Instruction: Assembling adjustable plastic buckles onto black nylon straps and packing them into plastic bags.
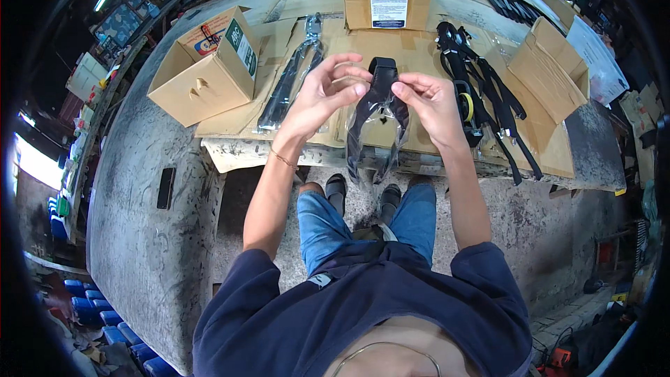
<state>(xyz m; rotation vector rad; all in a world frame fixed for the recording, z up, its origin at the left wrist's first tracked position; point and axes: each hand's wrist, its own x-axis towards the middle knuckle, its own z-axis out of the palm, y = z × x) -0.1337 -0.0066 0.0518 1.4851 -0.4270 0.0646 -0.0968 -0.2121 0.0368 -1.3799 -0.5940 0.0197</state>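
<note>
In front of me, a black strap (383, 84) with two legs hangs over the table's front edge, wrapped in a clear plastic bag (380, 113). My right hand (434, 103) pinches the bagged strap at its right side, near the looped top. To its left is my left hand (328, 91), fingers spread and curved, the thumb tip close to the bag's edge; whether it touches is unclear. Another bagged black strap (289, 77) lies on the cardboard left of my hands. Several loose black straps (481, 77) with metal clips lie on the right.
Cardboard boxes stand at the left (209, 77), far middle (356, 3) and right (548, 70). A yellow-and-black tape dispenser (466, 108) sits beside my right hand. A dark phone (166, 188) lies on the grey surface at left. Cardboard sheets (230, 129) cover the table.
</note>
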